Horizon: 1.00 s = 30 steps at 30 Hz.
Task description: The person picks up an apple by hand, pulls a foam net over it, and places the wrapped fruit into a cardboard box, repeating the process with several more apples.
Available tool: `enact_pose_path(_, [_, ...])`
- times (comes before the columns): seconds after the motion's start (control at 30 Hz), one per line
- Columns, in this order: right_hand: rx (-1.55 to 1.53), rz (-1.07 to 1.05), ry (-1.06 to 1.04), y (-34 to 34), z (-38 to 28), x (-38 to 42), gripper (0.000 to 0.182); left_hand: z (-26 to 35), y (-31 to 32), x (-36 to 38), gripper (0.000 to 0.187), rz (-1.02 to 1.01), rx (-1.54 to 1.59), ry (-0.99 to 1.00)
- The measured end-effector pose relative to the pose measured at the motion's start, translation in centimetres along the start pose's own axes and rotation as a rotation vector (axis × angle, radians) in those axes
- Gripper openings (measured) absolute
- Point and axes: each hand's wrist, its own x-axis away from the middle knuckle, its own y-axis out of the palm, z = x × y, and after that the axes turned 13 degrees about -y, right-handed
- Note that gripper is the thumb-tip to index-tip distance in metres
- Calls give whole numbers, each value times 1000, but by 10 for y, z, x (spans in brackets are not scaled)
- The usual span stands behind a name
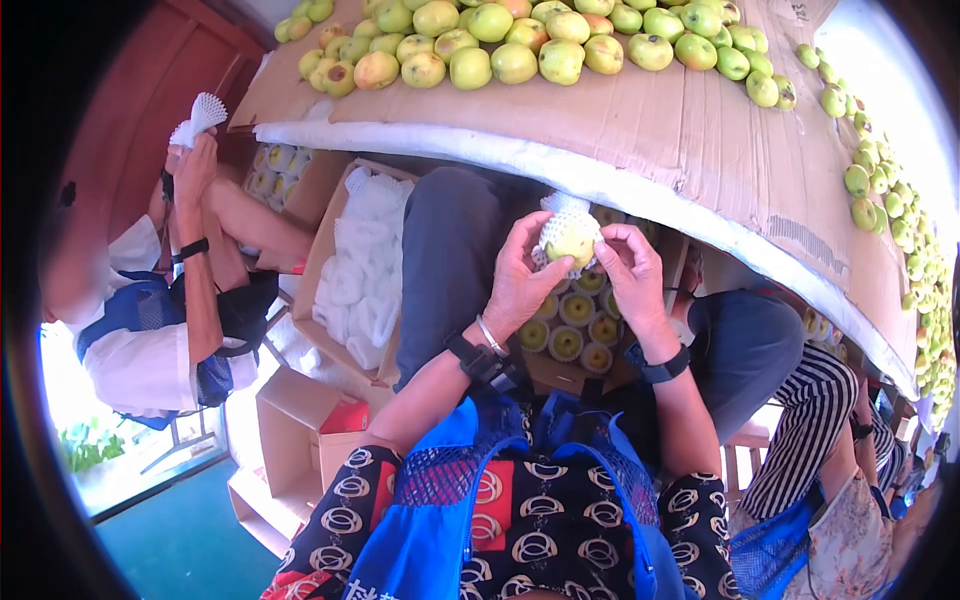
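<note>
Between my two hands is a yellow-green apple (pixel 571 244), partly covered by a white foam net sleeve (pixel 566 205). My left hand (pixel 522 272) grips it from the left, fingers curled round the foam. On the other side my right hand (pixel 632 272) pinches the edge of the sleeve with thumb and fingers. Below my hands sits a cardboard box holding rows of apples in foam nets (pixel 577 311). To its left, past my knee, an open cardboard box (pixel 322 250) is heaped with white foam sleeves (pixel 360 260).
A cardboard-covered table (pixel 690 135) with a white padded edge carries many loose apples (pixel 470 68). At left a co-worker's hand (pixel 196 165) holds a foam sleeve. Empty cartons (pixel 295 420) stand at lower left. Another person in striped trousers (pixel 815 410) sits at right.
</note>
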Motion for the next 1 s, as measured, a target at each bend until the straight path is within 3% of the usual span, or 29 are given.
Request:
enact_pose_path(0.07, [57,51,-34,5,-2,2,12,0,-2,0,54,-9,-9,-14])
enact_pose_path(0.13, [387,38,-289,5,-7,1,13,-1,-1,2,54,-19,-18,-33])
enact_pose_path(0.43, [340,-62,-346,16,-30,4,12,-11,-5,0,55,117,-165,-26])
enact_pose_path(0.5, [372,-76,-371,19,-25,9,14,-10,-5,0,52,55,36,-118])
enact_pose_path(0.63, [425,-113,-376,19,-20,13,24,-6,-2,1,47,78,181,-120])
enact_pose_path(0.7, [468,-131,-380,19,-22,14,31,-6,-2,0,45,132,90,-28])
enact_pose_path(0.73, [375,-85,-266,19,-25,12,42,-6,-3,1,45,131,89,-28])
enact_pose_path(0.77, [281,-40,-154,20,-27,11,53,-6,-6,1,46,172,-195,56])
enact_pose_path(0.8, [280,-38,-155,18,-24,10,53,-2,-7,2,48,211,-479,142])
enact_pose_path(0.87, [388,-162,-166,14,-11,12,68,7,-4,4,47,228,-594,238])
enact_pose_path(0.9, [389,-159,-166,15,-8,14,68,13,-2,6,46,247,-707,332])
enact_pose_path(1.0, [274,-71,-124,15,2,20,66,19,2,9,42,219,-643,322])
